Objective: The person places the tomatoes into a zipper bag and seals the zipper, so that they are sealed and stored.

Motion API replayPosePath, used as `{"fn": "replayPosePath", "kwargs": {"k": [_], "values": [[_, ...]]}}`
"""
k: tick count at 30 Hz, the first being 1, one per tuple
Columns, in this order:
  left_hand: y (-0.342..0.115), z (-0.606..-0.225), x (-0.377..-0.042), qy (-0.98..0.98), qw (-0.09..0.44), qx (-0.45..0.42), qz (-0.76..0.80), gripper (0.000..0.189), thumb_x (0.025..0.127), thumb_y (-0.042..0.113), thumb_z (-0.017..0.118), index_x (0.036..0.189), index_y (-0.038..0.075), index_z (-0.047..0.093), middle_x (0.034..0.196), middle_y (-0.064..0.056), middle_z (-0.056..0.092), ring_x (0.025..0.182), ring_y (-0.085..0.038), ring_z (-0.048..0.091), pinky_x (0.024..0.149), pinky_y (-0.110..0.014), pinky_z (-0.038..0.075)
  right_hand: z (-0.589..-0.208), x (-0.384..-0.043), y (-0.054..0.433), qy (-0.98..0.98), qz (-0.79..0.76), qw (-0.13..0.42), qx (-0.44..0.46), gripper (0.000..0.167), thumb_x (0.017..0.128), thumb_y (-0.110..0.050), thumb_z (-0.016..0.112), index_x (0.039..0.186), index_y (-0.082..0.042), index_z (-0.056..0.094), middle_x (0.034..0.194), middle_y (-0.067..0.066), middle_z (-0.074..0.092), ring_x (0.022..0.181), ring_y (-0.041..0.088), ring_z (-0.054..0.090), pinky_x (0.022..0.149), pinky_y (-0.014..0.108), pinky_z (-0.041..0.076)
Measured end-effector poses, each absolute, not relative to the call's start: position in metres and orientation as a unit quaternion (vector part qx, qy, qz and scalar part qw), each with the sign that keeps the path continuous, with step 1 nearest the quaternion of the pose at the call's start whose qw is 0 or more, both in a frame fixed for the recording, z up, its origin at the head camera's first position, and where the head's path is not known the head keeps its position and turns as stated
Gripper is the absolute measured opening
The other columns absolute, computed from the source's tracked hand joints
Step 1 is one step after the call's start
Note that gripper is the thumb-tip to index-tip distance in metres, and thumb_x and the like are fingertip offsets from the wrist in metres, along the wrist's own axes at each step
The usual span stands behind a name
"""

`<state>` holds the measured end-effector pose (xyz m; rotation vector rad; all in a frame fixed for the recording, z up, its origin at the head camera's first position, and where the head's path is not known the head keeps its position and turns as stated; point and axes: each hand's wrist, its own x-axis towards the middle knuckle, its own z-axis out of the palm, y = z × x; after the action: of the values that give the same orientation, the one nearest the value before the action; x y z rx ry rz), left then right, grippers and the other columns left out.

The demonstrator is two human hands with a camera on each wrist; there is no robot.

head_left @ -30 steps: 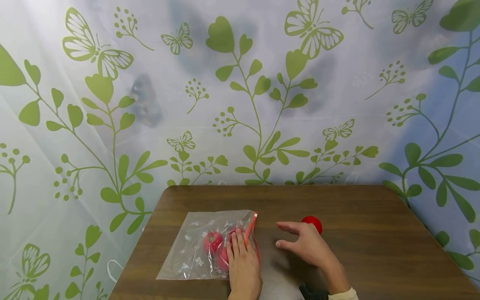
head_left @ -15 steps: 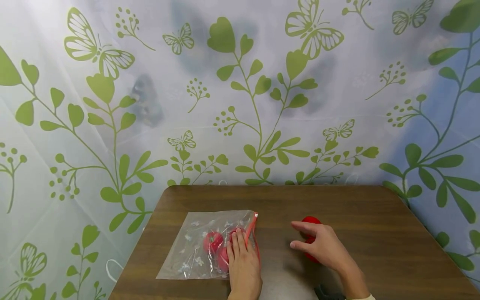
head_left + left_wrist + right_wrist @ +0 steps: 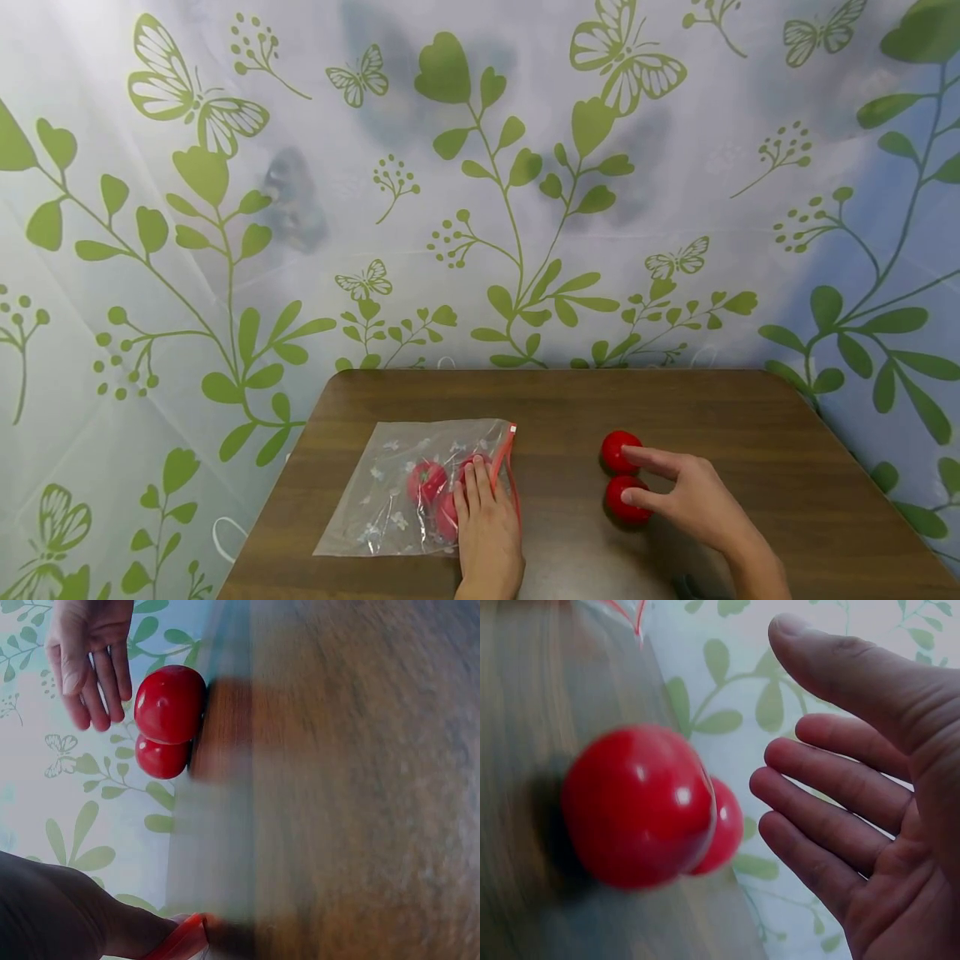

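Note:
My left hand (image 3: 489,533) rests flat, fingers straight, on a clear zip bag (image 3: 360,500) with an orange-red zip edge (image 3: 501,457). Inside the bag lie several red tomatoes, one tomato (image 3: 426,483) in plain sight and others partly under my fingers. To the right, two loose, shiny tomatoes stand one behind the other, a far tomato (image 3: 619,452) and a near tomato (image 3: 627,503). My right hand (image 3: 693,504) hovers just right of them, thumb and fingers spread. In the right wrist view a gap shows between the spread fingers (image 3: 832,802) and the near tomato (image 3: 637,810).
Everything lies on a brown wooden table (image 3: 787,467). Behind its far edge hangs a pale curtain (image 3: 480,208) printed with green leaves and butterflies. A white cord loop (image 3: 228,537) shows on the curtain at the left.
My right hand has moved right, from the space between the bag and the loose tomatoes to their right side, uncovering both. My left hand and the bag have stayed put.

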<state>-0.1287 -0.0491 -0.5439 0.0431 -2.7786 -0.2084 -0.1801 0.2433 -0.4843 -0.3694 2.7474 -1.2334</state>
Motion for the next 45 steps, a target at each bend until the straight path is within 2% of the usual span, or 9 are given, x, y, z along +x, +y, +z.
{"fn": "replayPosePath", "kwargs": {"k": [5, 10, 19, 23, 26, 33, 39, 45], "values": [[-0.049, -0.541, -0.129, -0.981, 0.178, 0.015, -0.074, 0.067, 0.077, -0.005, 0.084, 0.141, -0.005, 0.065, 0.161, -0.029, 0.053, 0.15, -0.045, 0.053, 0.125, -0.061, 0.042, -0.487, -0.178, 0.259, 0.908, -0.396, 0.05, -0.124, 0.066, 0.089, -0.044, 0.091, 0.143, -0.011, 0.072, 0.146, 0.013, 0.072, 0.13, 0.036, 0.073, 0.104, 0.053, 0.061], [-0.049, -0.541, -0.129, -0.984, 0.162, 0.016, -0.074, 0.078, 0.072, -0.003, 0.09, 0.144, -0.005, 0.063, 0.163, -0.029, 0.051, 0.152, -0.045, 0.051, 0.126, -0.062, 0.04, -0.492, -0.176, 0.272, 0.911, -0.388, 0.042, -0.134, 0.066, 0.088, -0.042, 0.092, 0.142, -0.01, 0.072, 0.143, 0.01, 0.075, 0.128, 0.033, 0.075, 0.101, 0.045, 0.063], [-0.049, -0.541, -0.128, -0.983, 0.169, 0.016, -0.069, 0.083, 0.067, -0.002, 0.093, 0.145, -0.006, 0.062, 0.162, -0.029, 0.052, 0.151, -0.046, 0.052, 0.125, -0.061, 0.041, -0.506, -0.176, 0.288, 0.905, -0.398, 0.07, -0.13, 0.067, 0.09, -0.04, 0.09, 0.146, -0.009, 0.07, 0.146, 0.012, 0.072, 0.13, 0.032, 0.074, 0.1, 0.037, 0.064], [-0.05, -0.541, -0.128, -0.984, 0.164, 0.015, -0.068, 0.087, 0.065, 0.0, 0.095, 0.145, -0.005, 0.061, 0.162, -0.029, 0.052, 0.151, -0.046, 0.051, 0.126, -0.061, 0.04, -0.517, -0.178, 0.291, 0.898, -0.414, 0.061, -0.135, 0.063, 0.09, -0.037, 0.091, 0.143, -0.009, 0.072, 0.145, 0.012, 0.073, 0.124, 0.011, 0.074, 0.097, 0.024, 0.061], [-0.049, -0.541, -0.127, -0.985, 0.158, 0.015, -0.067, 0.089, 0.064, 0.0, 0.096, 0.145, -0.005, 0.061, 0.163, -0.029, 0.051, 0.152, -0.046, 0.051, 0.126, -0.061, 0.04, -0.526, -0.18, 0.293, 0.889, -0.429, 0.058, -0.147, 0.061, 0.091, -0.034, 0.09, 0.143, -0.007, 0.072, 0.143, 0.014, 0.074, 0.121, 0.001, 0.071, 0.095, 0.019, 0.059], [-0.05, -0.543, -0.128, -0.985, 0.162, 0.01, -0.065, 0.082, 0.066, 0.001, 0.094, 0.142, -0.004, 0.064, 0.162, -0.029, 0.052, 0.151, -0.046, 0.051, 0.125, -0.062, 0.041, -0.538, -0.182, 0.292, 0.884, -0.435, 0.073, -0.158, 0.063, 0.093, -0.035, 0.089, 0.144, -0.004, 0.069, 0.143, 0.017, 0.073, 0.121, 0.012, 0.076, 0.095, 0.018, 0.058], [-0.05, -0.543, -0.128, -0.984, 0.164, 0.01, -0.065, 0.075, 0.072, 0.0, 0.09, 0.142, -0.004, 0.065, 0.162, -0.029, 0.052, 0.151, -0.046, 0.051, 0.125, -0.062, 0.041, -0.543, -0.183, 0.288, 0.884, -0.434, 0.072, -0.155, 0.066, 0.091, -0.036, 0.09, 0.145, -0.004, 0.069, 0.144, 0.018, 0.072, 0.121, 0.012, 0.076, 0.095, 0.018, 0.058], [-0.051, -0.544, -0.129, -0.985, 0.157, 0.009, -0.068, 0.082, 0.067, 0.0, 0.094, 0.143, -0.005, 0.064, 0.163, -0.029, 0.051, 0.152, -0.046, 0.051, 0.126, -0.062, 0.04, -0.547, -0.181, 0.282, 0.888, -0.431, 0.07, -0.142, 0.067, 0.089, -0.034, 0.092, 0.144, -0.002, 0.069, 0.142, 0.02, 0.073, 0.12, 0.019, 0.078, 0.094, 0.018, 0.058]]}}
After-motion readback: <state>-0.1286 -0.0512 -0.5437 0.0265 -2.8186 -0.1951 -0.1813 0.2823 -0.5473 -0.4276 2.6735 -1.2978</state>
